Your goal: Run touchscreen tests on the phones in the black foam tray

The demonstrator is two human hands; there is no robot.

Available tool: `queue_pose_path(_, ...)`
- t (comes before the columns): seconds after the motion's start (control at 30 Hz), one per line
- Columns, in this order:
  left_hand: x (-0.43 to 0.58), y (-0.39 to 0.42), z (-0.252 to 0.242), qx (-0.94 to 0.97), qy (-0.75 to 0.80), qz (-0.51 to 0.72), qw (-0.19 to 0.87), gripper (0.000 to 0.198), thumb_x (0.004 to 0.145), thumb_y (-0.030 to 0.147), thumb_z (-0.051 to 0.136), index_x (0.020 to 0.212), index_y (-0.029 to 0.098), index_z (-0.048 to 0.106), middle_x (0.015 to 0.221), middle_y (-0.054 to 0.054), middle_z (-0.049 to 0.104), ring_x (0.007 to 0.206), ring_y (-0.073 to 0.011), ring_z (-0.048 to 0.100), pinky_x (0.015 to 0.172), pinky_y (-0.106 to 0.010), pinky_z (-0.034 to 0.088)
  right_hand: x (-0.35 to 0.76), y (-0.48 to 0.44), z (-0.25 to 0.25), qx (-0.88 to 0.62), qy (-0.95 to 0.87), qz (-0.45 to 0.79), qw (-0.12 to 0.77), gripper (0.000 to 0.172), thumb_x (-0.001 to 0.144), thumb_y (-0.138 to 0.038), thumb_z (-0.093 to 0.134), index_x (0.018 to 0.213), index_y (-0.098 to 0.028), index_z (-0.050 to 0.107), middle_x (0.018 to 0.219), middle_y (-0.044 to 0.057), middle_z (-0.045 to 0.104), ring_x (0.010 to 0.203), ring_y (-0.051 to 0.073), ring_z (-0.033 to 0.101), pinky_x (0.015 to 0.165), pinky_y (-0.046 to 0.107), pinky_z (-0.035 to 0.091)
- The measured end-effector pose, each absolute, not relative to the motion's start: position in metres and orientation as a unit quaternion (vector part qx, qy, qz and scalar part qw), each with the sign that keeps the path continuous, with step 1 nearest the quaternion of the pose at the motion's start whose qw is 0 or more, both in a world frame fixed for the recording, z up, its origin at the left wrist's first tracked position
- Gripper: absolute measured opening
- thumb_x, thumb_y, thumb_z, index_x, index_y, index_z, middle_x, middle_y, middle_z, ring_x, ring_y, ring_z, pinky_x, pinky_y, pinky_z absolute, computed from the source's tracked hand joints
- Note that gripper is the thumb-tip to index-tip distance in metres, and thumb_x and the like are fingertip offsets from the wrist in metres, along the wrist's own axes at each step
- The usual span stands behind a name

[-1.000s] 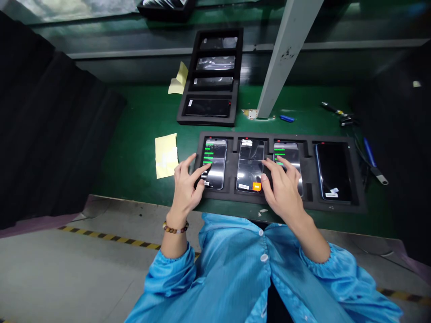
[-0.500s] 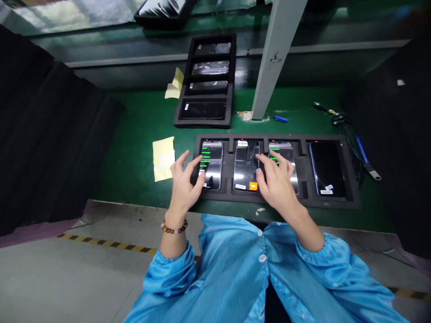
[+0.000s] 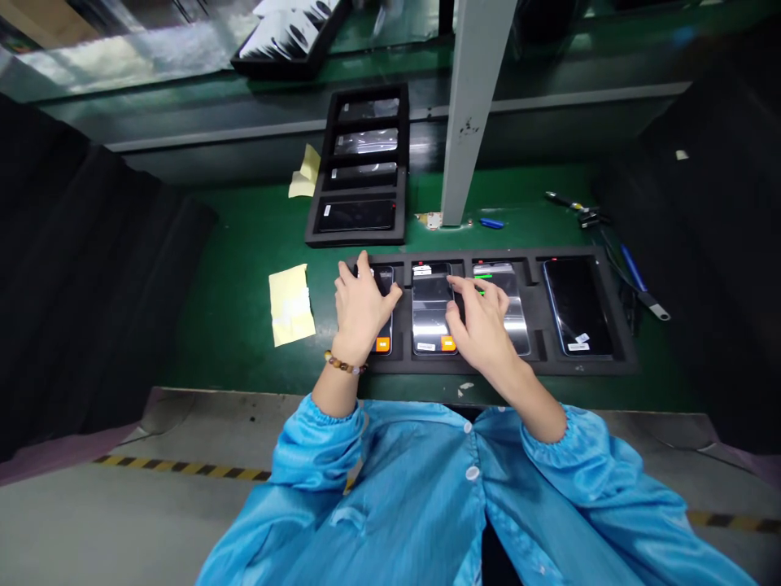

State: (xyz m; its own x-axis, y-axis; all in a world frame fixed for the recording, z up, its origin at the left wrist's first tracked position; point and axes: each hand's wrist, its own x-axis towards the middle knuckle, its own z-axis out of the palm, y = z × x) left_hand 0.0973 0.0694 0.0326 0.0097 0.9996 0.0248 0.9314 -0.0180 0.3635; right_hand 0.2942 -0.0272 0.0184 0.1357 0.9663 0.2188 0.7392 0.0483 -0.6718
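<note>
A black foam tray point(image 3: 616, 358) lies near the front edge of the green bench and holds several phones side by side. My left hand point(image 3: 359, 309) lies over the leftmost phone point(image 3: 383, 334), fingers spread across its screen; an orange patch shows at the phone's near end. My right hand point(image 3: 482, 321) rests between the second phone point(image 3: 430, 313) and the third phone point(image 3: 509, 313), with its fingers stretched out onto both screens. The third phone shows green lines. The rightmost phone point(image 3: 577, 305) is dark and untouched.
A second black tray point(image 3: 317, 232) with several phones stands behind, toward the back. Yellow paper sheets lie at the left point(image 3: 290, 305) and farther back point(image 3: 305, 172). A grey post point(image 3: 467, 114) rises behind the near tray. Pens and tools point(image 3: 634, 273) lie at the right.
My left hand has slid forward over the leftmost phone, whose screen changed from green lines to an orange patch. My right hand has stayed over the middle phones. The camera has tipped and shifted a little.
</note>
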Motion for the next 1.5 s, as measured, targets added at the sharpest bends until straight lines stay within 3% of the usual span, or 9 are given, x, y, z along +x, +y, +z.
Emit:
queue_pose_path(0.17,0.094,0.068,0.027,0.712,0.67,0.175,0.117,0.079,0.09,0.037,0.075,0.161,0.018,0.046,0.164,-0.033,0.044,0.143,-0.0583,0.053,0.111,-0.079,0.047,0.292,-0.027,0.024,-0.671,-0.627,0.176,0.355,0.039,0.104,-0.028,0.048,0.139,-0.023,0.064,0.129,0.013,0.079,0.131,0.036,0.059,0.114,0.058,0.036)
queue_pose_path(0.37,0.086,0.063,0.016,0.708,0.662,0.202,0.14,0.087,0.089,0.043,0.078,0.164,0.024,0.039,0.173,-0.03,0.035,0.154,-0.0597,0.042,0.115,-0.084,0.042,0.294,-0.034,0.023,-0.669,-0.62,0.202,0.357,0.038,0.106,-0.029,0.048,0.14,-0.024,0.062,0.132,0.013,0.079,0.132,0.036,0.059,0.115,0.058,0.034)
queue_pose_path(0.53,0.09,0.06,0.018,0.711,0.664,0.197,0.123,0.084,0.09,0.036,0.074,0.164,0.02,0.039,0.171,-0.031,0.037,0.154,-0.0584,0.043,0.117,-0.082,0.041,0.293,-0.032,0.024,-0.679,-0.608,0.201,0.359,0.033,0.104,-0.03,0.051,0.134,-0.022,0.064,0.128,0.013,0.079,0.129,0.036,0.06,0.113,0.057,0.036)
queue_pose_path(0.9,0.087,0.058,0.02,0.71,0.661,0.194,0.148,0.091,0.089,0.041,0.078,0.167,0.021,0.036,0.175,-0.03,0.032,0.16,-0.0582,0.035,0.119,-0.081,0.04,0.291,-0.016,0.02,-0.69,-0.599,0.197,0.355,0.033,0.103,-0.031,0.053,0.133,-0.021,0.064,0.128,0.014,0.079,0.134,0.037,0.057,0.117,0.059,0.036)
queue_pose_path(1.0,0.079,0.061,0.024,0.713,0.649,0.203,0.172,0.095,0.088,0.045,0.081,0.168,0.021,0.035,0.176,-0.027,0.034,0.166,-0.0536,0.027,0.127,-0.078,0.034,0.301,-0.021,0.023,-0.677,-0.606,0.206,0.363,0.037,0.105,-0.031,0.052,0.14,-0.022,0.061,0.133,0.013,0.079,0.14,0.036,0.056,0.119,0.059,0.035)
queue_pose_path(1.1,0.058,0.058,0.028,0.712,0.623,0.232,0.224,0.096,0.089,0.05,0.082,0.169,0.024,0.036,0.173,-0.021,0.043,0.165,-0.0444,0.036,0.132,-0.067,0.037,0.328,-0.038,0.024,-0.657,-0.622,0.172,0.389,0.038,0.108,-0.032,0.05,0.144,-0.026,0.06,0.141,0.011,0.075,0.139,0.033,0.06,0.12,0.059,0.037)
queue_pose_path(1.23,0.022,0.04,0.023,0.694,0.594,0.278,0.297,0.071,0.097,0.054,0.074,0.159,0.028,0.053,0.159,-0.012,0.063,0.147,-0.0331,0.062,0.127,-0.052,0.049,0.375,-0.071,0.017,-0.65,-0.619,0.149,0.414,0.036,0.111,-0.034,0.051,0.144,-0.03,0.063,0.139,0.009,0.075,0.138,0.032,0.063,0.118,0.057,0.044)
queue_pose_path(1.37,0.001,0.02,0.011,0.693,0.585,0.31,0.287,0.038,0.104,0.054,0.064,0.127,0.028,0.079,0.15,-0.009,0.07,0.152,-0.0304,0.057,0.131,-0.052,0.042,0.395,-0.091,0.009,-0.639,-0.648,0.163,0.381,0.033,0.113,-0.031,0.049,0.139,-0.029,0.069,0.137,0.008,0.075,0.142,0.033,0.06,0.118,0.057,0.046)
queue_pose_path(1.5,0.001,0.019,0.005,0.713,0.58,0.295,0.262,0.038,0.107,0.053,0.059,0.121,0.028,0.085,0.151,-0.012,0.063,0.152,-0.03,0.054,0.13,-0.051,0.042,0.391,-0.088,0.006,-0.658,-0.663,0.146,0.325,0.034,0.113,-0.027,0.045,0.135,-0.029,0.071,0.137,0.007,0.076,0.143,0.033,0.059,0.119,0.059,0.041)
